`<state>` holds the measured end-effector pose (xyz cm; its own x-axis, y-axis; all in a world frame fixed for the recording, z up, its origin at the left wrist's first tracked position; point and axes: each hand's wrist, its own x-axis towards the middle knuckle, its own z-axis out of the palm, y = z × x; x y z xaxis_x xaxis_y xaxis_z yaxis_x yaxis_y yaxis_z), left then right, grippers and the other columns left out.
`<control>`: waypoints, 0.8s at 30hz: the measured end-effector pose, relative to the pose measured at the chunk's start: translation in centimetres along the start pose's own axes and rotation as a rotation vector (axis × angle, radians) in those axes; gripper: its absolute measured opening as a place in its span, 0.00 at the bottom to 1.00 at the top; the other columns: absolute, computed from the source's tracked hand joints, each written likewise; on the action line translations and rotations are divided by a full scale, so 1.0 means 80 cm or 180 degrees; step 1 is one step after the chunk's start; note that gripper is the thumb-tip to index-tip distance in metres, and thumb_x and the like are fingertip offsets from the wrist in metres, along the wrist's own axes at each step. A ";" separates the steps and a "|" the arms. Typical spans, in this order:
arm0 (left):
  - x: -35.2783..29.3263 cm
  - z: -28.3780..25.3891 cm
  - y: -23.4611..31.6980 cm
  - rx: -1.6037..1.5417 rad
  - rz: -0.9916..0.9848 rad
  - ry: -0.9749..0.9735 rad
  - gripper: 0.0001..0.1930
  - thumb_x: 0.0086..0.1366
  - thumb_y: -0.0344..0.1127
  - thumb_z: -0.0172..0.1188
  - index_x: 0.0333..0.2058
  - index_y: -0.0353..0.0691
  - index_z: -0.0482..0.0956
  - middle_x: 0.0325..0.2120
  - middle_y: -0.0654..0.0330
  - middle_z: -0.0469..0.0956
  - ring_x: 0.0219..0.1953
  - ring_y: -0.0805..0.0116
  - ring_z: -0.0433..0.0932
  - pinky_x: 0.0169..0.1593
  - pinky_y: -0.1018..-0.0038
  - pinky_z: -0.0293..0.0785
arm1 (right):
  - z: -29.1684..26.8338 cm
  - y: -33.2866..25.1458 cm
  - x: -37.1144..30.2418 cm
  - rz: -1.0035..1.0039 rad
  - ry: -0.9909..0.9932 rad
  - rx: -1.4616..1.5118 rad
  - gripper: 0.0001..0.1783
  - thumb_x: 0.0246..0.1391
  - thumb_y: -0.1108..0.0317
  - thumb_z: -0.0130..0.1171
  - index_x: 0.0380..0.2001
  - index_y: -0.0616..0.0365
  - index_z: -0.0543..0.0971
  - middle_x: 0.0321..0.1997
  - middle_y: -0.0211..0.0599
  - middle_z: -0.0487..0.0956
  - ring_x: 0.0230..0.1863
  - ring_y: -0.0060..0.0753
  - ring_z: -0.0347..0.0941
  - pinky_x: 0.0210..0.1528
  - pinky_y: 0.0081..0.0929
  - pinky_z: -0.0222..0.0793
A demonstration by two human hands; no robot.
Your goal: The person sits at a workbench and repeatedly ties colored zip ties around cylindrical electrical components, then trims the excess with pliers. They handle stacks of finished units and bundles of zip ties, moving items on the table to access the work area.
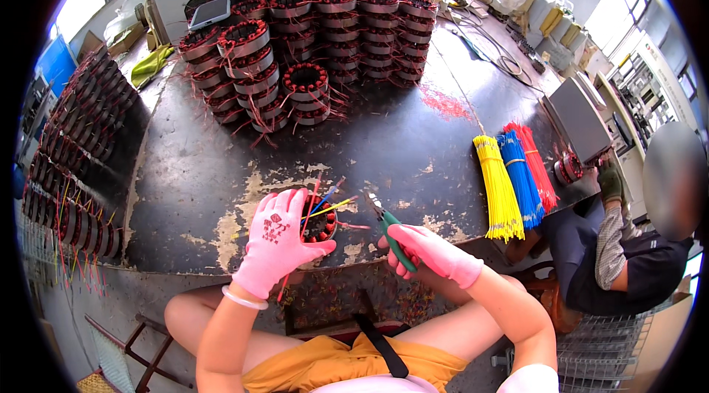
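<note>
My left hand (pixel 275 239), in a pink printed glove, lies over the left side of a motor stator (pixel 328 226) near the table's front edge and grips it. Red, blue and yellow wires (pixel 325 207) stick out of the stator past my fingers. In my right hand (pixel 432 249), also in a pink glove, is a pair of green-handled cutting pliers (pixel 391 231). Its metal jaws point up and left, just right of the yellow wire's end and apart from the stator. My left palm and the stator's left side are hidden under the glove.
Tall stacks of stators (pixel 336 28) stand at the back, a phone (pixel 210 14) on one. More stators (pixel 81 149) are piled at left. Yellow, blue and red wire bundles (pixel 521 179) lie at right. A co-worker (pixel 628 245) sits there, one gloved hand near another stator (pixel 568 169).
</note>
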<state>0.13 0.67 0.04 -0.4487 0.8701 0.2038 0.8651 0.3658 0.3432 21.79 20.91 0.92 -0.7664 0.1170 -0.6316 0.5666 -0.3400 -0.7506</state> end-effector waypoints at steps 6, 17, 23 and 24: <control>-0.008 0.017 0.013 0.0520 -0.0697 0.0376 0.49 0.45 0.62 0.77 0.56 0.32 0.71 0.49 0.50 0.75 0.55 0.50 0.73 0.63 0.57 0.66 | -0.006 0.009 -0.009 0.0352 -0.0606 0.0244 0.39 0.68 0.36 0.51 0.62 0.64 0.69 0.47 0.42 0.82 0.43 0.32 0.82 0.47 0.29 0.80; -0.010 0.020 0.011 0.0537 -0.0603 0.0470 0.51 0.44 0.62 0.78 0.57 0.30 0.70 0.49 0.50 0.75 0.55 0.49 0.73 0.63 0.56 0.66 | 0.003 0.003 0.007 0.0349 -0.0506 0.0116 0.38 0.66 0.33 0.50 0.55 0.61 0.72 0.42 0.39 0.82 0.38 0.30 0.83 0.41 0.27 0.80; -0.011 0.022 0.009 0.0546 -0.0583 0.0478 0.51 0.44 0.63 0.77 0.58 0.29 0.70 0.50 0.49 0.74 0.56 0.49 0.72 0.64 0.57 0.65 | 0.014 0.000 0.014 0.0126 -0.0161 -0.0095 0.33 0.68 0.37 0.51 0.50 0.61 0.74 0.33 0.35 0.80 0.30 0.28 0.79 0.33 0.27 0.78; -0.011 0.022 0.010 0.0543 -0.0574 0.0473 0.51 0.44 0.63 0.77 0.58 0.29 0.70 0.50 0.49 0.74 0.56 0.49 0.72 0.64 0.57 0.65 | 0.013 0.003 0.017 0.0121 -0.0116 -0.0138 0.32 0.68 0.38 0.51 0.50 0.61 0.74 0.31 0.35 0.80 0.28 0.27 0.79 0.32 0.28 0.77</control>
<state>1.62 0.76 -1.48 -0.6159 0.7326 0.2899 0.7879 0.5715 0.2294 20.59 20.00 0.05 -0.7542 0.0704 -0.6528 0.6074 -0.3026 -0.7345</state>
